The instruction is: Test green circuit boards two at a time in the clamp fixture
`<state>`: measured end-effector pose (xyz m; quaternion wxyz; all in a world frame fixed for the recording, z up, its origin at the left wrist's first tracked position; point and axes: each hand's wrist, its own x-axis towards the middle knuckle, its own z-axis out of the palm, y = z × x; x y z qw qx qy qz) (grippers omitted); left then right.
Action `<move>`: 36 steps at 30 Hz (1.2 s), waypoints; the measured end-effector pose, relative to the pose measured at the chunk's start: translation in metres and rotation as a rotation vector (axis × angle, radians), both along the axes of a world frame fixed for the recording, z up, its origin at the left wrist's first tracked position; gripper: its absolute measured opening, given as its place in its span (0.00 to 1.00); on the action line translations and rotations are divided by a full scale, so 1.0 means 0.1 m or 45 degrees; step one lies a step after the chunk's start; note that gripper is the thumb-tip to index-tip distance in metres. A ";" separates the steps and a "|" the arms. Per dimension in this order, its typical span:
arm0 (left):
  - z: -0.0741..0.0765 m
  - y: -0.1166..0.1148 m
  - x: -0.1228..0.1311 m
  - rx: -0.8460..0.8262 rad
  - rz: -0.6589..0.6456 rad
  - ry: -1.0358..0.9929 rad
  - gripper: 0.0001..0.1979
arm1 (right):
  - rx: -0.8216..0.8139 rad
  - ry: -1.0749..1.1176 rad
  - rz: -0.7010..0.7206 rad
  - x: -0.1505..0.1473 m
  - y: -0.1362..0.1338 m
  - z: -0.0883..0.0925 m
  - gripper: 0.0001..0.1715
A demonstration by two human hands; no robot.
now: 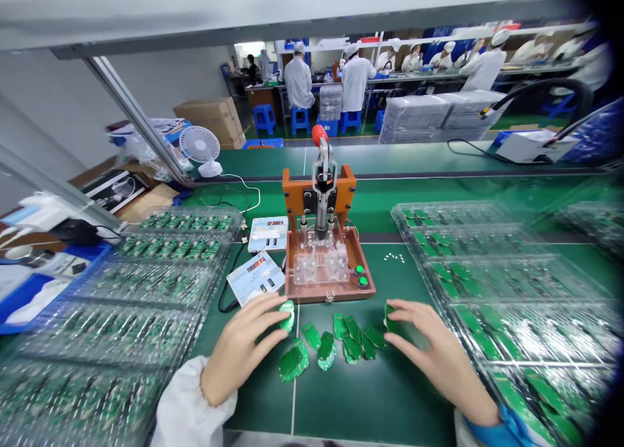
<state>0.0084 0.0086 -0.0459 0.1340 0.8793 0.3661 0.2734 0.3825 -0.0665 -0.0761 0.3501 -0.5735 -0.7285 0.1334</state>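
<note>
Between the fingers and thumb of my left hand is a small green circuit board, held near the front left of the test fixture. My right hand pinches another green circuit board by its edge, off the fixture's front right. Loose boards lie on the green mat between the hands, with an overlapping stack next to my left hand. The wooden fixture has a clear plate, a red-knobbed toggle clamp and two green buttons.
Clear trays of boards stand at left and right. Two meter boxes sit left of the fixture, below a small white fan. Small white bits lie at right. Several people work in the background.
</note>
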 end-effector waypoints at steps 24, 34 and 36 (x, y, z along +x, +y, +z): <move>0.03 0.76 0.66 0.109 -0.006 -0.022 0.06 | 0.270 -0.044 0.412 -0.53 1.36 0.08 0.14; -0.23 0.58 0.67 0.160 0.099 -0.131 0.12 | 0.201 -0.065 0.380 -0.49 1.31 0.08 0.12; -0.25 0.53 0.65 0.197 0.111 -0.117 0.14 | 0.186 -0.055 0.369 -0.50 1.30 0.08 0.12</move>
